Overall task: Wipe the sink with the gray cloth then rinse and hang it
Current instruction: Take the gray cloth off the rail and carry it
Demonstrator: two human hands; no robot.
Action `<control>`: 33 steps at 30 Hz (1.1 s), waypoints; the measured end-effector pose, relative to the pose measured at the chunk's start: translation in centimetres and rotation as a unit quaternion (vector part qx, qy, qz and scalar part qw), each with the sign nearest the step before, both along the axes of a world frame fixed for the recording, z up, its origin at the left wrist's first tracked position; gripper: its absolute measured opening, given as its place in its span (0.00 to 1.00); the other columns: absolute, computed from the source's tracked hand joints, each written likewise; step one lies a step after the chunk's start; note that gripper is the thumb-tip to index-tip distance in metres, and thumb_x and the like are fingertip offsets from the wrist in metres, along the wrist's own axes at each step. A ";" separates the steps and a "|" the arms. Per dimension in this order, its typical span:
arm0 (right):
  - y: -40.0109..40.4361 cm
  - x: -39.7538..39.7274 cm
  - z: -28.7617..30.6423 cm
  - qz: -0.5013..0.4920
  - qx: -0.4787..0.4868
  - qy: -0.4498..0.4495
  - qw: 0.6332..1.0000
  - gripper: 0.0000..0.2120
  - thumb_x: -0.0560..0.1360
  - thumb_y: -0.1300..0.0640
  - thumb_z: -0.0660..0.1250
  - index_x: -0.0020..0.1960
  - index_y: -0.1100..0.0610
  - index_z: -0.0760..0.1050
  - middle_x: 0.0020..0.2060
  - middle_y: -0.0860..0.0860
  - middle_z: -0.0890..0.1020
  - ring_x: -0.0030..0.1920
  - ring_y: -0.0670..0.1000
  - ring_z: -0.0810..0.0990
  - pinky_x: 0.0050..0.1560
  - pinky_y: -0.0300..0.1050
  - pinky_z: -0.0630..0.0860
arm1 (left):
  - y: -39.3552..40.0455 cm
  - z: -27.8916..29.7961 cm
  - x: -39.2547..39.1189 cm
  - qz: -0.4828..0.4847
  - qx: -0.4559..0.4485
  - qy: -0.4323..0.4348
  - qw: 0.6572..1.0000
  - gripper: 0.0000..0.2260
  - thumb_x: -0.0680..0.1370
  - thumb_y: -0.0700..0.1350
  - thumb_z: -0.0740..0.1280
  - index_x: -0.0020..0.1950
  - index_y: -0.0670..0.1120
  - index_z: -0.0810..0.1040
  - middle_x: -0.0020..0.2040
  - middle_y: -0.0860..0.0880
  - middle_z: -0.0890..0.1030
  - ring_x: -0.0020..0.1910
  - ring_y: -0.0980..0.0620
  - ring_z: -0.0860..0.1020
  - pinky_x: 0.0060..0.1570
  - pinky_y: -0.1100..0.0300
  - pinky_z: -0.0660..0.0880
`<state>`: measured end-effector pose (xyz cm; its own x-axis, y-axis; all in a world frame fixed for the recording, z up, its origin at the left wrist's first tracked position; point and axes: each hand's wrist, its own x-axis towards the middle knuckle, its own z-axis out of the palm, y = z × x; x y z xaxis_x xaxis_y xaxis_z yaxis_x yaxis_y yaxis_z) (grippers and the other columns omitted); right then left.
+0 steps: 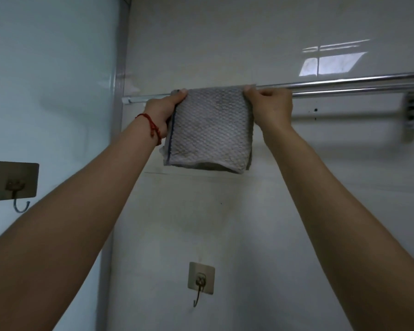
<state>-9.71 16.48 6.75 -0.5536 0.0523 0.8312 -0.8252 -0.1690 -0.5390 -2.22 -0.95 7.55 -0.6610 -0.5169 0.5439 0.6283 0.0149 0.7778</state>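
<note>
Both hands, left (164, 108) and right (270, 105), pinch the cloth (208, 130) at the rail's (344, 86) left end; uneven drape could slide off.

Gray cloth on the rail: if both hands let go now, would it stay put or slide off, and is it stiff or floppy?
The gray cloth looks floppy: it drapes over the rail and its lower edge curls. It probably stays put, since it hangs folded across the bar. Its nubby weave suggests little slipping on the metal, though the left hand and right hand pinch its top corners.
</note>
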 end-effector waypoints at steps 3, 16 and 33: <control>0.5 0.3 -0.5 0.013 0.016 0.018 1.000 0.12 0.69 0.56 0.68 0.37 0.66 0.79 0.29 0.52 0.76 0.34 0.49 0.73 0.41 0.45 0.71 | 0.2 -0.1 0.5 -0.004 -0.004 0.026 1.000 0.05 0.76 0.43 0.66 0.49 0.43 0.78 0.44 0.49 0.79 0.41 0.54 0.77 0.49 0.63 0.76; 2.6 4.9 -8.4 0.121 -0.018 0.115 0.986 0.06 0.72 0.57 0.68 0.37 0.51 0.78 0.29 0.41 0.79 0.30 0.36 0.76 0.33 0.28 0.72 | 2.4 -8.2 8.0 0.139 -0.080 0.125 0.979 0.02 0.72 0.42 0.70 0.41 0.48 0.82 0.34 0.58 0.84 0.38 0.60 0.81 0.40 0.70 0.77; -3.0 8.1 -19.5 0.282 -0.024 0.028 0.959 0.09 0.71 0.65 0.68 0.37 0.52 0.78 0.33 0.45 0.81 0.34 0.38 0.78 0.36 0.28 0.73 | 0.9 -20.0 16.8 0.344 -0.041 0.052 0.937 0.03 0.69 0.41 0.71 0.39 0.49 0.82 0.36 0.54 0.84 0.37 0.61 0.80 0.36 0.73 0.76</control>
